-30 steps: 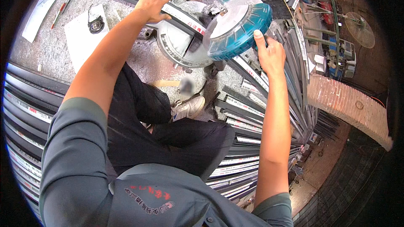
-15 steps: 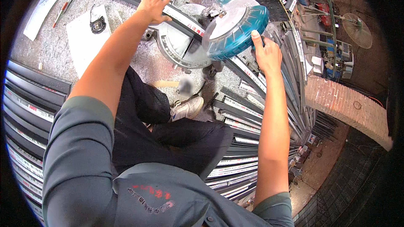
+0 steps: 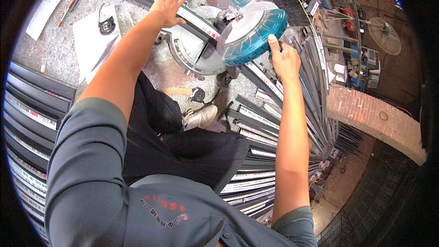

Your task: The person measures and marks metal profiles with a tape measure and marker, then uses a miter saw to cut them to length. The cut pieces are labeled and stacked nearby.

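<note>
My left hand [image 3: 167, 10] lies with spread fingers on a long dark profile [image 3: 201, 26] bearing a white printed strip. The profile runs across the bed of a mitre saw [image 3: 194, 57], passing beneath its blade guard. My right hand [image 3: 286, 61] is wrapped round the saw's handle, at the near right of the teal ribbed guard [image 3: 256, 41], with the thumb on top. Most of the handle is hidden by the hand. The guard covers the blade, so I cannot see whether it touches the profile.
A tape measure [image 3: 197, 94] lies near my shoe [image 3: 200, 118]. Stacked dark profiles [image 3: 36, 114] stand at left, and more profiles [image 3: 256, 155] fan out at right. Paper sheets [image 3: 93, 48], a red pen [image 3: 67, 11] and a black coiled item [image 3: 106, 26] lie at upper left. A fan [image 3: 384, 35] stands far right.
The view has shifted slightly. My left hand stays on the profile and my right hand stays on the saw handle. The tape measure, blurred before, now shows sharply.
</note>
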Action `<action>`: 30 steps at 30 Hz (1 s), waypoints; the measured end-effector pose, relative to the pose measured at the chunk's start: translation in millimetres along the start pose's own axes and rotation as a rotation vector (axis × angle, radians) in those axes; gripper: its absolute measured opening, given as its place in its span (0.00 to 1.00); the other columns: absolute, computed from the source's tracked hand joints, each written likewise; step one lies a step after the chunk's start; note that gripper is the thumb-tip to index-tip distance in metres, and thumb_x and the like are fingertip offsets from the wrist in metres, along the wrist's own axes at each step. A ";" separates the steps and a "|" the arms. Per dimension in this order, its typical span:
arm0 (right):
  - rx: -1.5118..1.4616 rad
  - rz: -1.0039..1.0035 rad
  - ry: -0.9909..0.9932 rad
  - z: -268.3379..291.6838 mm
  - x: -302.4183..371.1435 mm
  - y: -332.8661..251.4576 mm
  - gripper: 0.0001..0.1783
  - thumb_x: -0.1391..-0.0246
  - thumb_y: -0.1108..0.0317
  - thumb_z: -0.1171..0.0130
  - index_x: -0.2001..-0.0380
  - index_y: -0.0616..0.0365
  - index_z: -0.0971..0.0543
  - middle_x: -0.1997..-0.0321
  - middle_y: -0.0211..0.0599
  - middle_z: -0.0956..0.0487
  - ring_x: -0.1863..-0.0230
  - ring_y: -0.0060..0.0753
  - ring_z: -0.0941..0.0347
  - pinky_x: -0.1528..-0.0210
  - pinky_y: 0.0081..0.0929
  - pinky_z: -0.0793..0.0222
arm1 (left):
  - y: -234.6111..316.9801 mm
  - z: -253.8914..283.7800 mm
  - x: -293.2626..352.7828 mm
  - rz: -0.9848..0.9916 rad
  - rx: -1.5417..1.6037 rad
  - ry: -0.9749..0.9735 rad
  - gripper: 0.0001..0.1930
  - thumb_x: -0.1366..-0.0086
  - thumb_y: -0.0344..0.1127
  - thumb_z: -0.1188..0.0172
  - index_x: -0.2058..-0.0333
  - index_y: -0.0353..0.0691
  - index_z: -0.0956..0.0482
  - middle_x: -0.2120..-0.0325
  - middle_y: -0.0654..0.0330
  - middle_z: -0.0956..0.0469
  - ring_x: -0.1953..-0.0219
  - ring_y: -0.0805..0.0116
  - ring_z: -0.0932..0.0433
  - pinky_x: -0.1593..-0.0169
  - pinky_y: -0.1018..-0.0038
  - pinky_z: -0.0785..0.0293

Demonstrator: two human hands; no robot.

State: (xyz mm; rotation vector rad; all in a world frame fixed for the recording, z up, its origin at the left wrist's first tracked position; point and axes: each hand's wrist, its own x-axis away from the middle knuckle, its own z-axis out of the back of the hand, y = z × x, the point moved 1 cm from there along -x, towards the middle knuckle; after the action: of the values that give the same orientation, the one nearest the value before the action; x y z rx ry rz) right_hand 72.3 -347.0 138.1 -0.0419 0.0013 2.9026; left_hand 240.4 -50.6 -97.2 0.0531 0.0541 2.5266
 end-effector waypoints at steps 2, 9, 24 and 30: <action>-0.006 -0.016 -0.021 -0.9 0.5 -0.2 0.53 0.44 0.16 0.58 0.79 0.66 0.22 0.74 0.61 0.20 0.63 0.67 0.20 0.57 0.58 0.28 | -1.0 0.0 0.1 -0.021 0.009 0.008 0.45 0.37 0.70 0.41 0.34 0.39 0.33 0.40 0.49 0.29 0.33 0.52 0.36 0.28 0.55 0.45; 0.066 0.002 -0.018 -3.2 2.4 -1.3 0.55 0.44 0.15 0.60 0.76 0.67 0.20 0.72 0.62 0.19 0.62 0.68 0.19 0.56 0.58 0.28 | -0.8 1.6 -0.5 -0.011 0.010 -0.020 0.45 0.37 0.70 0.41 0.34 0.40 0.33 0.38 0.50 0.30 0.32 0.53 0.36 0.28 0.56 0.45; 0.071 -0.009 -0.044 -5.5 7.6 -5.5 0.53 0.42 0.17 0.60 0.76 0.65 0.21 0.71 0.60 0.18 0.61 0.67 0.20 0.54 0.57 0.29 | 1.1 6.7 -0.9 0.008 0.041 -0.040 0.46 0.39 0.70 0.39 0.31 0.44 0.35 0.36 0.50 0.31 0.30 0.52 0.38 0.26 0.56 0.47; -0.002 -0.042 -0.055 -10.4 26.2 -18.2 0.50 0.46 0.17 0.54 0.81 0.62 0.22 0.75 0.57 0.19 0.65 0.63 0.19 0.61 0.53 0.26 | 2.7 11.5 -5.7 0.050 0.069 -0.137 0.48 0.40 0.70 0.37 0.30 0.48 0.36 0.31 0.49 0.35 0.26 0.50 0.43 0.24 0.54 0.51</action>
State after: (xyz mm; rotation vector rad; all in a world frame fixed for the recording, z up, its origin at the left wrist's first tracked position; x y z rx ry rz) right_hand 51.4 -323.2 127.0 0.0373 -0.0116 2.8611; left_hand 244.1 -55.8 -85.7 0.2576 0.0862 2.5634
